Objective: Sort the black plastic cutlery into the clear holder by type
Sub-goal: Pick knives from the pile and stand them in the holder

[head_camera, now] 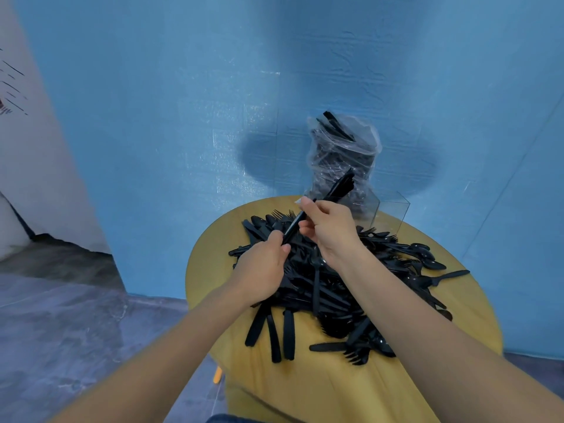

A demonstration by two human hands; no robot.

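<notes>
Right, both hands are up over the middle of the frame, sharing one small bundle of black pieces (323,203). The left hand (262,270), just below centre, has its fingers curled shut around the lower handle ends, thumb tip pressed against the side. The right hand (328,232), a touch higher and to the right, pinches the same bundle further up between thumb and fingertips, as if squaring the pieces together. The bundle slants up to the right, its far tips crossing in front of the clear holder (387,213). Whether those tips are knife blades or fork tines I cannot tell.

Directly beneath the hands, the big heap of black cutlery (329,288) sprawls across the round yellow table (274,386); forks, spoons and knives lie tangled, with loose knives fanned at the lower edge of the heap and spoons strewn to the right. At the table's far edge, above centre, stands the holder, and just behind it a crinkled clear plastic bag (345,154) with more dark pieces inside, against the blue wall (152,117).

My read: these pieces are very light, thin and smooth, so a bundle can fan out or slide apart. They look stiff enough to steer but likely to snap if bent. Gripping the handles, near the middle, seems safest, keeping the working ends aligned for dropping into a compartment.
</notes>
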